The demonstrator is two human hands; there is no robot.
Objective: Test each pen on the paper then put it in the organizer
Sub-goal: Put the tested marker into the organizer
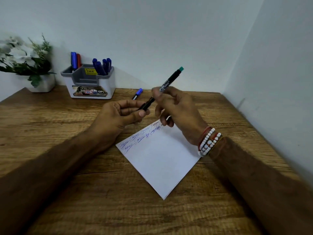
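My right hand point(177, 109) grips a black pen with a green end point(170, 80), which points up and to the right above the table. My left hand point(123, 114) pinches the pen's black cap point(146, 105) at its lower end. Below both hands lies a white sheet of paper point(160, 158) with several blue scribbles along its upper left edge. A white and grey organizer point(89, 82) stands at the back left against the wall and holds several blue pens and a red one. One blue-capped pen point(137, 93) lies on the table beside the organizer.
A white pot of white flowers and green leaves point(25, 61) stands in the far left corner. The wooden table point(50, 116) meets walls at the back and on the right. Beaded bracelets point(209, 143) circle my right wrist.
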